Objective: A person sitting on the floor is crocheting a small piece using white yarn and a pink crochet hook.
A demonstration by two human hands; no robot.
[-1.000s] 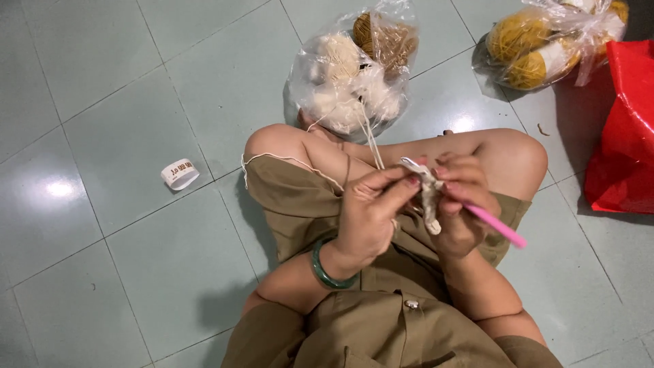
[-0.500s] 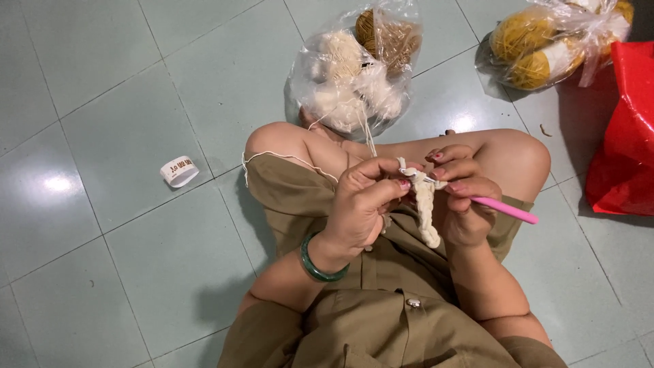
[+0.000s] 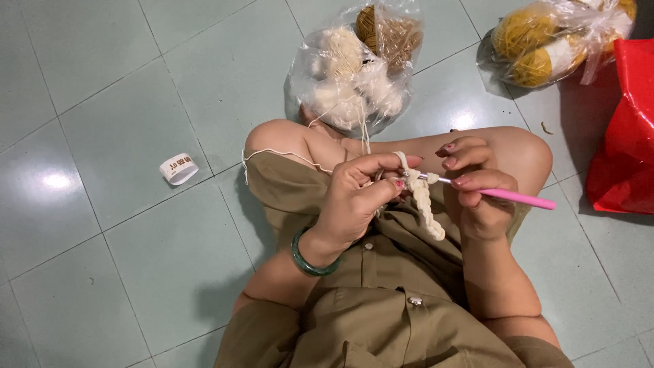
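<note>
My left hand (image 3: 357, 201) pinches the top of a short cream crocheted strip (image 3: 424, 202) that hangs down over my lap. Cream yarn (image 3: 364, 133) runs from that hand up to a clear plastic bag (image 3: 351, 75) of cream and brown yarn balls on the floor beyond my knees. A pink crochet hook (image 3: 514, 197) is gripped in my right hand (image 3: 477, 197), its metal tip in the top of the strip. A green bangle (image 3: 306, 257) circles my left wrist. I sit on the floor in olive clothes.
A second plastic bag (image 3: 555, 41) of yellow yarn balls lies at the far right. A red plastic bag (image 3: 623, 136) sits at the right edge. A small white paper band (image 3: 179, 168) rests on the green floor tiles (image 3: 102, 238) to my left.
Both hands have shifted slightly right and the hook has swung more level. The crocheted strip now hangs longer below my fingers.
</note>
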